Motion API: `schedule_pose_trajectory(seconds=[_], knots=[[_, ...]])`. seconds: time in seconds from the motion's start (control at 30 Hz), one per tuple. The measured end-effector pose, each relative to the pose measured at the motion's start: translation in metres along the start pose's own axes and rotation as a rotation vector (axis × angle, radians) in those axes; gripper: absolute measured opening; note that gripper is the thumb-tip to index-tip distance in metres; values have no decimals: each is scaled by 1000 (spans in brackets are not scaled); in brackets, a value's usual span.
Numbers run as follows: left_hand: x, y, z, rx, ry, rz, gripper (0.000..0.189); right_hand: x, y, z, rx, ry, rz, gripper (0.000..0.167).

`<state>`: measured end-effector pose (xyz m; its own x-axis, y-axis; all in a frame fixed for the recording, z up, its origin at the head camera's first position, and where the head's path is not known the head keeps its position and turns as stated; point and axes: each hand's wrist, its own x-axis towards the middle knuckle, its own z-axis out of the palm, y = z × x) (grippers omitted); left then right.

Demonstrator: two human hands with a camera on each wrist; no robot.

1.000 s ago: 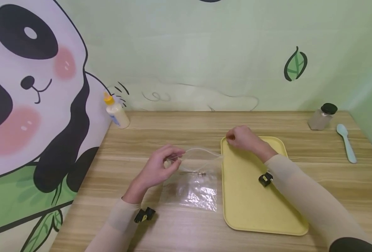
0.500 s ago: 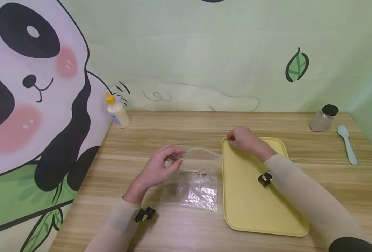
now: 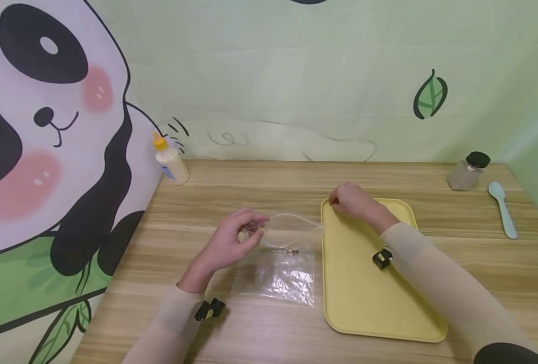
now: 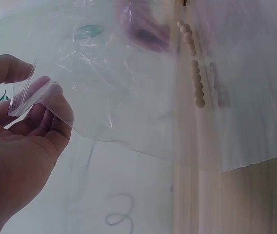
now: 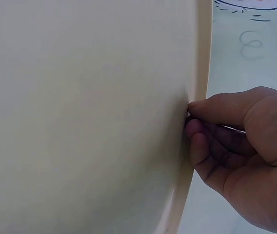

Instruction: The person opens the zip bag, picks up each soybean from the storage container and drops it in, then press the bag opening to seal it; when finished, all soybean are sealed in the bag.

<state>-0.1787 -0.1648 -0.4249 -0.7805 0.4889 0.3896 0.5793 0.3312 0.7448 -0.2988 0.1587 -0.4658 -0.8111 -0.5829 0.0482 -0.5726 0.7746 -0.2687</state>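
A clear zip bag lies on the table left of a yellow tray; its mouth gapes, and its right end overlaps the tray's edge. My left hand pinches the bag's upper left corner between thumb and fingers. In the left wrist view, a row of small beige beads shows through the plastic film. My right hand is at the tray's far left corner, fingers curled. The right wrist view has its thumb and fingertips drawn together at the tray's rim; I cannot tell whether something is between them.
Back left on the table stands a glue bottle with a yellow cap. At the back right are a small clear jar with a black lid and a pale blue spoon. A printed green backdrop rises behind the table's far edge.
Both hands, the bag and the tray hold their places. Only the head view has shifted very slightly.
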Motion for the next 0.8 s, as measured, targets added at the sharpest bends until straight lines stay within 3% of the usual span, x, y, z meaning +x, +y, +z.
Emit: schedule_pose_trajectory(seconds=[0.8], knots=[[0, 2, 0, 10, 5, -11, 28, -5, -1, -10, -19, 56, -38, 10]])
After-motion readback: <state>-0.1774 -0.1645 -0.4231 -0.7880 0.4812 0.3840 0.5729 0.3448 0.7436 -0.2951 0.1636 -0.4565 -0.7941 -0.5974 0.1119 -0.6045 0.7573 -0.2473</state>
